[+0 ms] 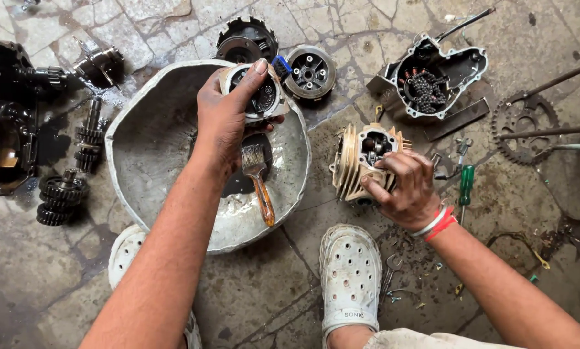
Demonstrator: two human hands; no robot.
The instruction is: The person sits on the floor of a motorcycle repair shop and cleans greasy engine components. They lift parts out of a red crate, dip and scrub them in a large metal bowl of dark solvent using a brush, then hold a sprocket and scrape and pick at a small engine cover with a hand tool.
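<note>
Engine parts on a stone floor (380,45).
Left hand (222,119) grips a round metal part (259,97) over a dented basin (148,139); right hand (403,187) closed on a finned cylinder (354,165); paintbrush (257,178) in basin.

The floor (380,39) is cracked stone paving, pale grey at the far side and darker, oil-stained nearer and to the left. Daylight falls evenly, casting soft shadows.

Gear shafts (62,194) lie left; engine cover (432,74), sprocket (525,127), green screwdriver (466,185) right; clutch parts (311,71), apparently, top.
</note>
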